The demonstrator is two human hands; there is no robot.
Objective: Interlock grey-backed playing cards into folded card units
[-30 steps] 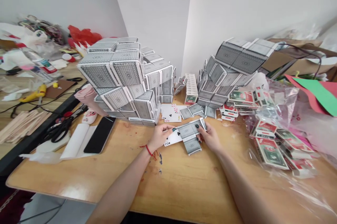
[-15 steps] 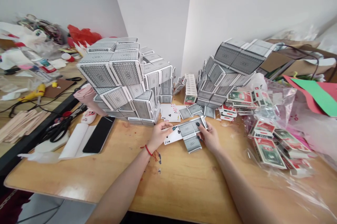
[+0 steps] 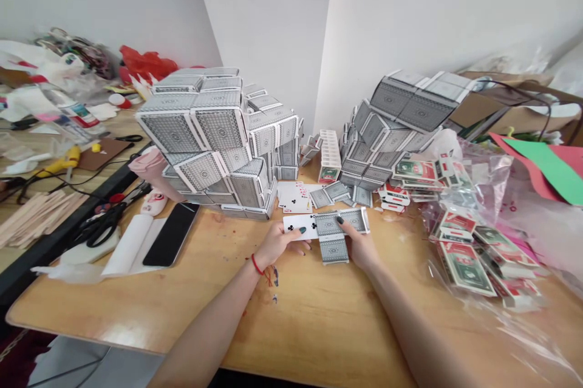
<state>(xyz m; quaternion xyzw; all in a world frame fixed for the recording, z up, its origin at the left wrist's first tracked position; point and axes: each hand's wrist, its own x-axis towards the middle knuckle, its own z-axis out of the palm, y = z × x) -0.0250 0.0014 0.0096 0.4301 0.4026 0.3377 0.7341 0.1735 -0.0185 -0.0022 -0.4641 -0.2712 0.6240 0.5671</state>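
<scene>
My left hand point(image 3: 279, 245) pinches the left end of a face-up playing card point(image 3: 304, 225), a club, thumb on top. The card's right end meets a piece of joined grey-backed playing cards point(image 3: 330, 224). My right hand point(image 3: 359, 242) grips that piece, its thumb across the top and the other fingers mostly hidden beneath. One grey-backed card point(image 3: 334, 251) of the piece points toward me. Just beyond my hands lie loose face-up cards point(image 3: 294, 197) and several folded grey card pieces point(image 3: 332, 192).
Tall structures of grey card blocks stand left point(image 3: 218, 127) and right point(image 3: 387, 121). Red-and-green card boxes point(image 3: 465, 263) and clear plastic wrap lie at right. A black phone point(image 3: 172, 235), a white roll point(image 3: 130, 245) and scissors point(image 3: 105, 221) are at left.
The face-up card has turned from slanted to nearly level, and its left end has risen. The joined card piece has levelled out and shifted slightly right with my right hand.
</scene>
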